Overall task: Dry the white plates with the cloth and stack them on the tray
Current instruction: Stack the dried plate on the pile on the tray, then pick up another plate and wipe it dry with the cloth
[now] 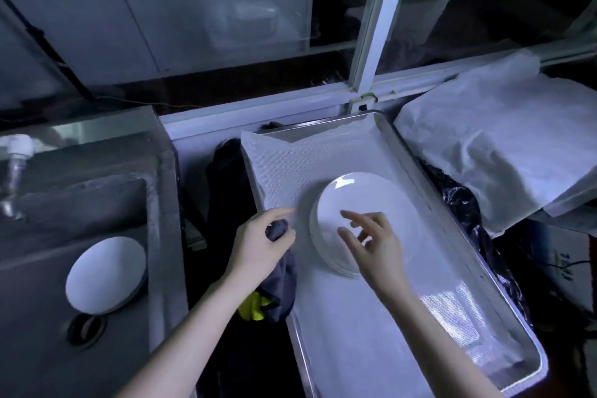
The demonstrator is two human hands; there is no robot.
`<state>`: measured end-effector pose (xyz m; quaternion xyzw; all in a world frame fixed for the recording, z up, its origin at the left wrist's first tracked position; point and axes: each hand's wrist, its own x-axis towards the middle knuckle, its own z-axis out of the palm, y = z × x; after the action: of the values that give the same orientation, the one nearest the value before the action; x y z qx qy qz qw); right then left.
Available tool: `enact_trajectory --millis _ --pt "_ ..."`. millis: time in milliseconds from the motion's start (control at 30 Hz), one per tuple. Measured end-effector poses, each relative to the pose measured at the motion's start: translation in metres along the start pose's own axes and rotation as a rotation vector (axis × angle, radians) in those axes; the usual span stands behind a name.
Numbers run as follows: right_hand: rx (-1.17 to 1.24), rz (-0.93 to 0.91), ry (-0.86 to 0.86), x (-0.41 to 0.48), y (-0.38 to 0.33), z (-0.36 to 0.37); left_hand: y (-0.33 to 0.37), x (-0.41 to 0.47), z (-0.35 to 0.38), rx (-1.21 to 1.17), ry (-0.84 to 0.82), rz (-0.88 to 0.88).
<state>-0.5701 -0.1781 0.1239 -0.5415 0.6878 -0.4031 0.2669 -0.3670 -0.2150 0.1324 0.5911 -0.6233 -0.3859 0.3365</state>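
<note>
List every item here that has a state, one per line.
left hand: closed on the cloth
right hand: open, fingers spread above the plate stack, not gripping
plate stack: resting on the tray
tray: lined with a white sheet
plate in sink: lying apart, not yet stacked
sink drain: unplugged

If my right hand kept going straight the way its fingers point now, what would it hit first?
Probably the top plate of the stack of white plates on the tray. The right hand hovers open above it, fingers aimed up-left over its face. Height above the plate is unclear.
</note>
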Motion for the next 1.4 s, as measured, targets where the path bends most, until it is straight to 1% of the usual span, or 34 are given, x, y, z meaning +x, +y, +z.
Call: enact_trajectory --millis 67,133,200,267,367,467,567,733,833,933,1033,1167,1267,1400 --pt "0.083 -0.088 -0.241 -0.013 -0.037 0.027 -0.006 -0.013 -0.026 -0.039 0.079 0.055" --pt "0.193 -0.123 -0.467 -0.027 -0.071 0.057 -0.014 -0.024 -0.057 -0.077 0.180 0.069" --pt "0.241 -0.190 -0.605 -0.040 -0.095 0.091 -0.023 -0.036 -0.093 -0.145 0.282 0.032" --pt "0.229 -0.264 -0.671 -0.052 -0.113 0.129 -0.035 -0.048 -0.131 -0.193 0.387 -0.016" --pt "0.225 -0.297 -0.716 -0.070 -0.145 0.189 -0.060 -0.065 -0.186 -0.240 0.530 -0.059" --pt "0.212 -0.335 -0.716 -0.087 -0.177 0.251 -0.091 -0.086 -0.238 -0.282 0.594 -0.146" --pt "0.251 -0.277 -0.755 -0.101 -0.201 0.308 -0.137 -0.105 -0.287 -0.349 0.570 -0.219" --pt "0.317 -0.055 -0.828 -0.121 -0.226 0.392 -0.221 -0.130 -0.342 -0.448 0.312 -0.366" --pt "0.269 0.041 -0.844 -0.126 -0.228 0.431 -0.270 -0.127 -0.361 -0.383 0.258 -0.411" --pt "0.126 0.066 -0.836 -0.111 -0.218 0.461 -0.310 -0.111 -0.372 -0.262 0.246 -0.421" --pt "-0.017 0.075 -0.812 -0.080 -0.203 0.487 -0.338 -0.090 -0.377 -0.201 0.256 -0.476" --pt "-0.271 0.163 -0.795 -0.040 -0.173 0.525 -0.379 -0.056 -0.378 -0.111 0.221 -0.561" --pt "-0.395 0.214 -0.787 -0.023 -0.146 0.555 -0.410 -0.030 -0.375 -0.055 0.194 -0.590" --pt "-0.541 0.261 -0.823 -0.012 -0.112 0.589 -0.448 0.001 -0.363 0.014 0.169 -0.629"
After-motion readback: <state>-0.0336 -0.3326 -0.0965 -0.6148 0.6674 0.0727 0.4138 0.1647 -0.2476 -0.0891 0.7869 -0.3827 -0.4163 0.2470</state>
